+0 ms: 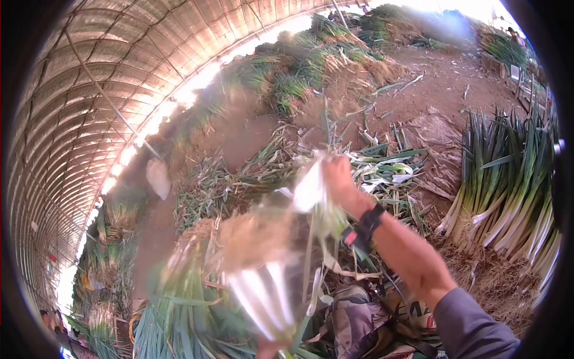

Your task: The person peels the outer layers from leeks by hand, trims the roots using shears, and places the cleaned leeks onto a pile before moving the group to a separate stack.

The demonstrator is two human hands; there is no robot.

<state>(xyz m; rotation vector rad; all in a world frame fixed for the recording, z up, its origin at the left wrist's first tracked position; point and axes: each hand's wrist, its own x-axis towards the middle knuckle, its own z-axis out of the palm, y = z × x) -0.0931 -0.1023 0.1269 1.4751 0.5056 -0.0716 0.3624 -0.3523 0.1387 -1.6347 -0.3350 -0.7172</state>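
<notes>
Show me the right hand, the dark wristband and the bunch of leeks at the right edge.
Right hand (341, 180): head view, middle of the hand.
Dark wristband (372, 219): head view, on the band itself.
Bunch of leeks (507, 186): head view, among the green leaves.

Around me, the brown dirt floor (451, 78) carries a litter of loose leaves (239, 185), a crumpled sheet (435, 140) beside them, heaps of leafy stalks (287, 60) farther off, and, on my right, a thick row of leeks (508, 173).
</notes>
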